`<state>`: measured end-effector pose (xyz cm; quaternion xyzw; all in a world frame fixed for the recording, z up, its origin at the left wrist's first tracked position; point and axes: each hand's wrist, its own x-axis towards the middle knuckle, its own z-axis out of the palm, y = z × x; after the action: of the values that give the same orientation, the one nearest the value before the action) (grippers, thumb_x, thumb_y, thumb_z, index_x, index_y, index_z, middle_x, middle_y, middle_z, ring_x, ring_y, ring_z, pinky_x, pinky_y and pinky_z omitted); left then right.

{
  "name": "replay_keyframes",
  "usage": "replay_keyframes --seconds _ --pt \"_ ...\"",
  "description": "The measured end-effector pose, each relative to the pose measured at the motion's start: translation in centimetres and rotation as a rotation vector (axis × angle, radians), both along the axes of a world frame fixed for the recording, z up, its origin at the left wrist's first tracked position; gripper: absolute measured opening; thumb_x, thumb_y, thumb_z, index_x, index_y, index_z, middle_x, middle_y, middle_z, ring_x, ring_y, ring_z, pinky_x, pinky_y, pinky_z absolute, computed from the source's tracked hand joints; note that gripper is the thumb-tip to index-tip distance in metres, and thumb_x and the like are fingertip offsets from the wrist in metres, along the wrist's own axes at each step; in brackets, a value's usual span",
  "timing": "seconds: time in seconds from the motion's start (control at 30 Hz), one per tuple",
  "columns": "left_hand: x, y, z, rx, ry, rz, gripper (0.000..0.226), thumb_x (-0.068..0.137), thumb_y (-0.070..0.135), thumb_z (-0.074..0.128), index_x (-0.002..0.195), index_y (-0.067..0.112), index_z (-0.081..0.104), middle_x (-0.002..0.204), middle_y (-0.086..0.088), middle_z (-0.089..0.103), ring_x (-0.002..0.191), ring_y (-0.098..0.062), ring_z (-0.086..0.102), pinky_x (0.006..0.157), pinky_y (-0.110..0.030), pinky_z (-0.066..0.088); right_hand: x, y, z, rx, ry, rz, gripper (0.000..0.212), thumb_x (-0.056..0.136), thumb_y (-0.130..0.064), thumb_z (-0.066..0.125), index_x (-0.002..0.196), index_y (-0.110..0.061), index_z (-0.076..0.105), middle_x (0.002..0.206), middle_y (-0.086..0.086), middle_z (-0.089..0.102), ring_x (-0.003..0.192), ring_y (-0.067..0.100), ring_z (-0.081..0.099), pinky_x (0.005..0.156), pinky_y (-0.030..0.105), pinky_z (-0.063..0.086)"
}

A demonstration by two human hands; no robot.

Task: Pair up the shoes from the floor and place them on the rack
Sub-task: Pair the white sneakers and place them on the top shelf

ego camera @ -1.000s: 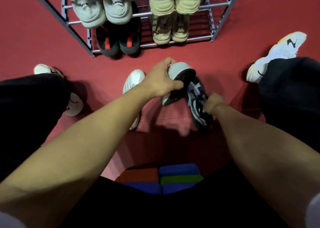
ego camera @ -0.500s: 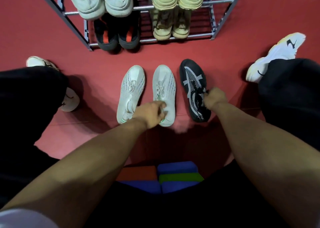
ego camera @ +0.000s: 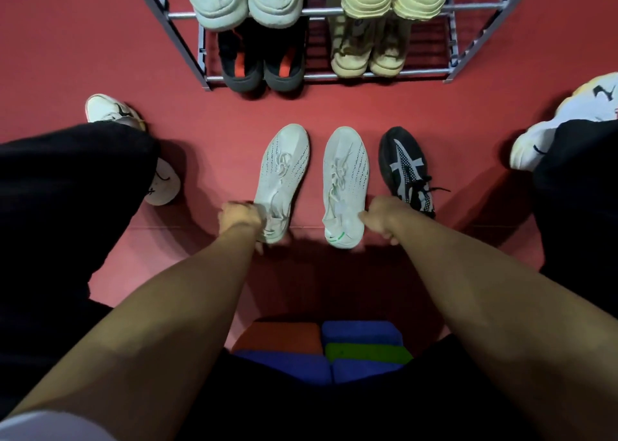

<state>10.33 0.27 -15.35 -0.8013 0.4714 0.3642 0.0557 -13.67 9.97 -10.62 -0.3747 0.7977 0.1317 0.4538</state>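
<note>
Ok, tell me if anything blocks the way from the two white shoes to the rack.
Nothing visible does. The left hand and right hand grip the heels of the white shoes, and only bare red floor lies before the rack. Its two visible tiers, however, already hold pairs.

Left hand [ego camera: 240, 218] grips heel of left white shoe [ego camera: 284, 176] | right hand [ego camera: 381, 216] grips heel of right white shoe [ego camera: 346, 179] | black shoe [ego camera: 403, 166] just beside | rack [ego camera: 368, 74] holds four pairs | red floor [ego camera: 100, 55].
</note>
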Motion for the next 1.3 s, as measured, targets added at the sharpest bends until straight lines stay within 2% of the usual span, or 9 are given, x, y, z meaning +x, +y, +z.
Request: replay_keyframes --seconds 0.13,0.3,0.47,0.53,0.6,0.7,0.87,1.1,1.3 --pt "0.8 0.5 -0.6 0.136 0.216 -0.017 0.029 0.082 0.028 0.053 0.101 0.012 0.067 0.086 -0.017 0.071 0.055 -0.037 0.066 0.05 -0.038 0.055 1.5 0.4 -1.3 0.159 -0.038 0.069 0.047 0.093 -0.04 0.053 0.129 -0.009 0.054 0.122 0.013 0.062 0.096 0.026 0.061 0.079 0.035 0.05" --pt "0.7 0.8 -1.5 0.089 0.084 -0.093 0.044 0.077 0.036 0.064 0.116 0.017 0.057 0.119 -0.014 0.064 0.105 -0.033 0.064 0.093 -0.035 0.052 1.4 0.3 -2.1 0.077 0.047 0.13 0.041 0.084 -0.027 0.056 0.123 -0.016 0.059 0.114 0.007 0.064 0.095 0.026 0.062 0.08 0.032 0.053" --pt "0.7 1.7 -1.5 -0.052 0.069 -0.085 0.014 0.083 0.029 0.06 0.096 0.024 0.056 0.104 -0.008 0.07 0.1 -0.032 0.066 0.089 -0.034 0.051 1.1 0.4 -2.5 0.058 -0.042 -0.01 0.036 0.083 -0.021 0.049 0.117 -0.015 0.059 0.109 0.008 0.062 0.09 0.028 0.064 0.077 0.039 0.059" --pt "0.8 1.3 -1.4 -0.036 0.144 -0.014 0.011 0.079 0.027 0.06 0.081 0.022 0.05 0.089 -0.004 0.07 0.087 -0.032 0.069 0.081 -0.036 0.057 0.7 0.0 -2.1 0.003 -0.104 -0.139 0.027 0.086 -0.018 0.05 0.11 -0.012 0.06 0.106 0.01 0.062 0.09 0.03 0.066 0.077 0.046 0.06" --pt "0.8 0.7 -0.6 0.054 0.313 0.106 0.016 0.078 0.02 0.064 0.079 0.021 0.049 0.073 -0.004 0.063 0.064 -0.03 0.067 0.056 -0.035 0.059 0.4 -0.8 -1.5 -0.088 -0.148 -0.304 0.017 0.088 -0.018 0.052 0.101 -0.009 0.06 0.106 0.012 0.064 0.095 0.031 0.067 0.081 0.046 0.059" --pt "0.3 -0.3 2.0 0.312 0.577 0.192 0.009 0.082 0.012 0.06 0.086 0.013 0.052 0.051 -0.006 0.047 0.034 -0.02 0.043 0.035 -0.022 0.043 0.5 -1.7 -0.4 -0.128 -0.315 -0.639 0.02 0.087 -0.019 0.055 0.103 -0.009 0.058 0.11 0.008 0.067 0.1 0.025 0.066 0.082 0.039 0.057" --pt "0.0 -3.9 7.0 0.466 0.627 -0.052 0.011 0.086 0.027 0.064 0.094 0.02 0.062 0.074 0.0 0.06 0.049 -0.013 0.052 0.048 -0.021 0.051 1.2 -3.9 3.1 -0.068 -0.555 -0.74 0.023 0.088 -0.014 0.06 0.11 -0.013 0.056 0.1 0.004 0.067 0.08 0.019 0.066 0.067 0.031 0.054" --pt "0.1 -4.9 13.1 0.241 0.612 -0.038 0.01 0.086 0.011 0.063 0.093 0.016 0.058 0.078 -0.005 0.057 0.06 -0.02 0.059 0.058 -0.033 0.058 2.0 -6.3 9.3 -0.092 -0.532 -0.668 0.009 0.092 -0.007 0.054 0.101 -0.006 0.056 0.079 0.008 0.064 0.055 0.016 0.066 0.051 0.029 0.057" --pt "1.0 -3.7 19.7 0.202 0.833 0.018 0.041 0.089 0.004 0.06 0.125 0.019 0.049 0.098 -0.007 0.064 0.073 -0.025 0.065 0.061 -0.035 0.06 0.1 -6.5 16.1 -0.179 -0.563 -0.568 0.024 0.089 0.002 0.057 0.114 0.006 0.056 0.094 0.02 0.068 0.074 0.029 0.07 0.065 0.043 0.061"
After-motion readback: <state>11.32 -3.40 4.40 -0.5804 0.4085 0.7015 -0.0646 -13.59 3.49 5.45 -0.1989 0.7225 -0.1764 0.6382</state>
